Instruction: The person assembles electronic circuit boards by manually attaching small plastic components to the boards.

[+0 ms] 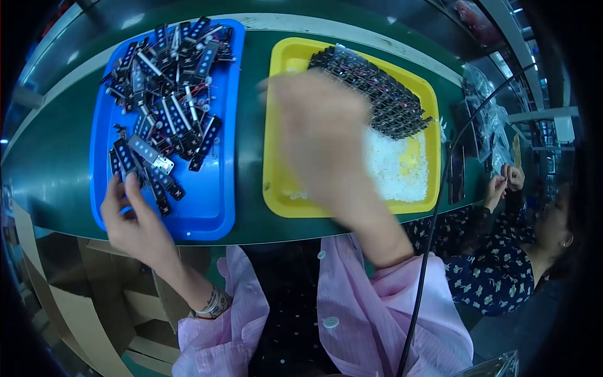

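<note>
Head view: left hand (139, 227) at near edge of loose heap of black rectangular strips with pale dots (168, 116), fingertips right at lowest strips, can't tell if actually gripping one. Heap sits just beyond it in blue plastic tray (204, 204). Right hand (323, 135) super blurry over yellow plastic tray (271, 176), grip unreadable. Right of that hand: neat block of black parts (383, 97), small white bits (396, 173) nearer. Green tabletop (251, 125) between hands.

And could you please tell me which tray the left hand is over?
The blue tray, on the left; the yellow tray, to its right, is under the blurred right hand.
</note>
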